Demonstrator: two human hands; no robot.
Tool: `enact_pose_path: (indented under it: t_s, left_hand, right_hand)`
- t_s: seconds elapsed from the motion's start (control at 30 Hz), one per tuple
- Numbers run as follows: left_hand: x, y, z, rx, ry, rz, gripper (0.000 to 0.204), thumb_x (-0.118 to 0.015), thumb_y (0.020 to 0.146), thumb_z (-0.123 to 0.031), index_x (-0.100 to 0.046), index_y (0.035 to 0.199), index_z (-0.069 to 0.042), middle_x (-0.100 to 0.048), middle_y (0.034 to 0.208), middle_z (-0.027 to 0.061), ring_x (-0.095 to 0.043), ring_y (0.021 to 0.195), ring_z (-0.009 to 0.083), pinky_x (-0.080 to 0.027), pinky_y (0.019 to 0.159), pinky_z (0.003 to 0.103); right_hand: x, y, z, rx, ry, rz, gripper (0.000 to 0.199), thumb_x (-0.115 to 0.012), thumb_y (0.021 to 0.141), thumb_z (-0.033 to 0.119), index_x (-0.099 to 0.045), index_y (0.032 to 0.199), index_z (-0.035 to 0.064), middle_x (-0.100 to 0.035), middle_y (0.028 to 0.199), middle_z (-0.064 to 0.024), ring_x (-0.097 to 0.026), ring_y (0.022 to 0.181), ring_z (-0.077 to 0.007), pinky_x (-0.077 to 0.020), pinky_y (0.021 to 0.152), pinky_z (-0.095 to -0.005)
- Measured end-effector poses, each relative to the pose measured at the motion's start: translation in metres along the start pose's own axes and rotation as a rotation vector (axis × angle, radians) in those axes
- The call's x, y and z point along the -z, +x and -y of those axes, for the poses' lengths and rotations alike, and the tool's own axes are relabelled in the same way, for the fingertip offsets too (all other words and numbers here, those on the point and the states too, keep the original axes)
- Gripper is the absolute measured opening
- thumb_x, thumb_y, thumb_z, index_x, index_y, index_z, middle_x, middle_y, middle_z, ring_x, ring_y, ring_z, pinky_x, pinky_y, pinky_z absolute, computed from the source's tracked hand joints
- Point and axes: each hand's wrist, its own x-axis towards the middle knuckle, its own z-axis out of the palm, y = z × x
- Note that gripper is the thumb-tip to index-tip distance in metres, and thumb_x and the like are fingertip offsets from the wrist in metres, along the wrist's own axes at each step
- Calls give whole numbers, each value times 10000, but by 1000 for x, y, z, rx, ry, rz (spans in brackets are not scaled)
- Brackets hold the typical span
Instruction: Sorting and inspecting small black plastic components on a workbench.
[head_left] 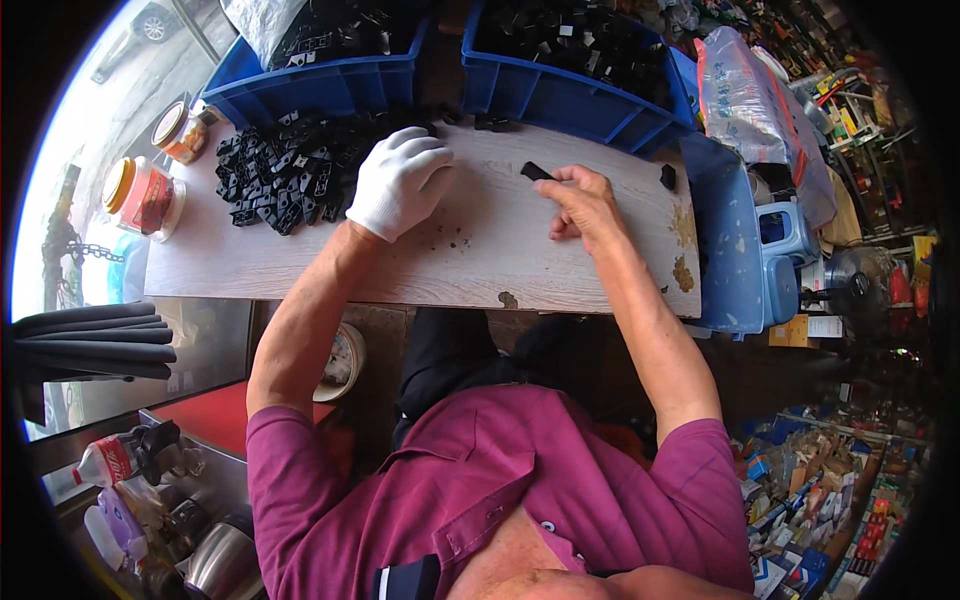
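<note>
My right hand (pixel 585 207), bare, pinches a small black block-shaped part (pixel 536 172) between thumb and fingers, above the right half of the table. My left hand (pixel 400 185) wears a white glove and is at the right edge of a pile of black plastic parts (pixel 285 170). Its fingers are curled and pressed together, with the tips turned down; whatever they hold, if anything, is hidden. A few more black parts (pixel 490 122) lie just beyond it, by the blue bins. One lone black part (pixel 668 177) rests near the table's right end.
Two blue bins (pixel 310 92) (pixel 560 95) of black parts line the table's (pixel 480 270) far side. Two lidded jars (pixel 143 197) (pixel 180 133) stand at its left end. A blue plastic stool (pixel 728 230) adjoins the right end, beside a wrapped sack (pixel 755 110). Crowded shelves fill the right.
</note>
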Motion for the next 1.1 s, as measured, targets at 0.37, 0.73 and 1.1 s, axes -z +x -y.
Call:
enact_pose_path:
  t_s: [0.37, 0.73, 1.1]
  left_hand:
    - [50, -23, 8, 172, 465, -210, 461, -809, 793, -266, -709, 1229, -154, -613, 1328, 131, -505, 1293, 427, -382, 1093, 589]
    - [49, 58, 61, 180, 684, -325, 577, -795, 825, -480, -683, 1320, -206, -616, 1360, 148, -505, 1298, 454, -389, 1063, 612]
    - [46, 68, 99, 112, 744, -91, 526, -648, 945, -586, -703, 1311, -213, -668, 1292, 135, -605, 1187, 389, -482, 954, 541]
  right_hand:
    - [93, 10, -25, -72, 138, -348, 300, -842, 846, 262, -705, 1059, 101, -501, 569, 8, -582, 471, -155, -581, 468, -346]
    - [152, 16, -42, -99, 180, -628, 272, -813, 862, 237, -712, 1068, 92, -500, 620, -22, -565, 488, -179, -576, 491, -367]
    - [152, 20, -46, -86, 223, -686, 265, -798, 874, 206, -710, 1103, 106, -514, 618, -26, -589, 516, -197, -587, 516, -397]
